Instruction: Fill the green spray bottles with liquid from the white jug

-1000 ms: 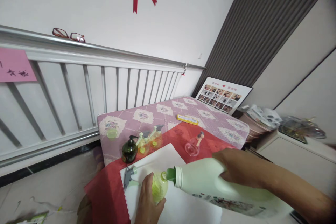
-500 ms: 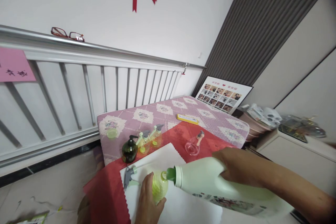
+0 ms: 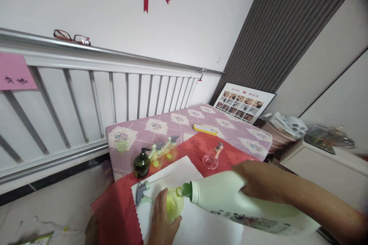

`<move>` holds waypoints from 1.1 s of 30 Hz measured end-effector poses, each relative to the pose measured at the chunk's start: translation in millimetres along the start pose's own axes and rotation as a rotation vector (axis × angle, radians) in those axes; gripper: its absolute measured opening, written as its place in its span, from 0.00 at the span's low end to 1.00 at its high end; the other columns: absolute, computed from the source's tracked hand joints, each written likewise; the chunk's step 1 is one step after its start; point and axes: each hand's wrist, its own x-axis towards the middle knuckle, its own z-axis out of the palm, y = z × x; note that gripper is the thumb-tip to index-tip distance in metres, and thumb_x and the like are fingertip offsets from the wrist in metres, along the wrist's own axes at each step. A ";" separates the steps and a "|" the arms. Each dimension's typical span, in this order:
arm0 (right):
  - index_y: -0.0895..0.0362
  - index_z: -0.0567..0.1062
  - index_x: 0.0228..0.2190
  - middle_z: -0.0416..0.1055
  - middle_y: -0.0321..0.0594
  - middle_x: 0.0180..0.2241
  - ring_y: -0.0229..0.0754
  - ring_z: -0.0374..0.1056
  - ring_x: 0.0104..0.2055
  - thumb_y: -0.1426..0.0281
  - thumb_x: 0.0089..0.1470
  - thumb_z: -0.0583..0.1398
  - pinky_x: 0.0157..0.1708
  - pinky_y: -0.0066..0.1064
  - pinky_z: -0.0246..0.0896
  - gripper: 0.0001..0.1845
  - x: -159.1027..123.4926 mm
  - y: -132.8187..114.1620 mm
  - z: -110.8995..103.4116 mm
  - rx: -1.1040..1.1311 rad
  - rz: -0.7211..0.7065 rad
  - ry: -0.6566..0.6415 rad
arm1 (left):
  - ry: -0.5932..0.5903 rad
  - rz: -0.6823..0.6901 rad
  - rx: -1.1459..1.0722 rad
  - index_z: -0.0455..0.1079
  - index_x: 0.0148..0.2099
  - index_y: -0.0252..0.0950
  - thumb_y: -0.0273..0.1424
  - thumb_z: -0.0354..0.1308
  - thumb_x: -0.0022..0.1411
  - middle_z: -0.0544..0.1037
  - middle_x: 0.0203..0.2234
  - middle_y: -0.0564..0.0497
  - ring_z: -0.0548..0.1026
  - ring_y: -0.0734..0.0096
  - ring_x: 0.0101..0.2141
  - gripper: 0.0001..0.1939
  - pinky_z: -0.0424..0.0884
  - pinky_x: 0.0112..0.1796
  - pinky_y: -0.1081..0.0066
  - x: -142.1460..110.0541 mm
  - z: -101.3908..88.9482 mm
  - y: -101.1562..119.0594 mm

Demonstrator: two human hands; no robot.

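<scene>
My left hand [image 3: 163,218] is wrapped round a small yellow-green bottle [image 3: 174,204] whose neck is uncapped. By its handle, my right hand [image 3: 253,180] grips a large pale green jug [image 3: 224,195], tipped over nearly sideways. The jug's green spout [image 3: 186,190] is at the mouth of the small bottle; I cannot make out a stream between them. Left of the small bottle, a grey spray trigger head [image 3: 142,192] lies on the white scalloped mat [image 3: 198,214].
Behind the mat stand a dark green pump bottle [image 3: 141,164] and two clear spray bottles [image 3: 157,157]. A clear pink-topped bottle [image 3: 212,157] is on the red cloth [image 3: 201,143]. Farther back lie a yellow case [image 3: 205,129] and a light green lid [image 3: 122,145].
Both hands, the small bottle and the tipped jug hold almost the same positions. The whole view has shifted very slightly.
</scene>
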 end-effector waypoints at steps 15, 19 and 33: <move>0.52 0.76 0.31 0.79 0.37 0.36 0.44 0.72 0.36 0.75 0.37 0.56 0.31 0.30 0.57 0.16 1.2 0.0 -0.6 0.029 -0.007 0.002 | -0.003 -0.002 0.074 0.46 0.67 0.28 0.31 0.57 0.48 0.57 0.66 0.37 0.54 0.59 0.66 0.45 0.52 0.66 0.61 0.0 4.3 -3.1; 0.52 0.76 0.31 0.79 0.37 0.35 0.45 0.72 0.36 0.76 0.37 0.56 0.30 0.30 0.56 0.16 1.4 -0.1 -0.7 0.030 -0.017 0.004 | -0.026 -0.009 0.052 0.46 0.67 0.28 0.31 0.57 0.49 0.56 0.67 0.36 0.54 0.58 0.67 0.45 0.51 0.66 0.60 -1.2 0.9 0.6; 0.53 0.76 0.31 0.79 0.39 0.35 0.45 0.72 0.35 0.76 0.37 0.56 0.30 0.30 0.56 0.15 -1.3 -2.9 -3.7 0.024 -0.001 -0.006 | 0.030 0.003 0.009 0.52 0.66 0.28 0.30 0.59 0.47 0.61 0.65 0.37 0.58 0.55 0.65 0.43 0.55 0.66 0.60 -0.3 -0.9 6.2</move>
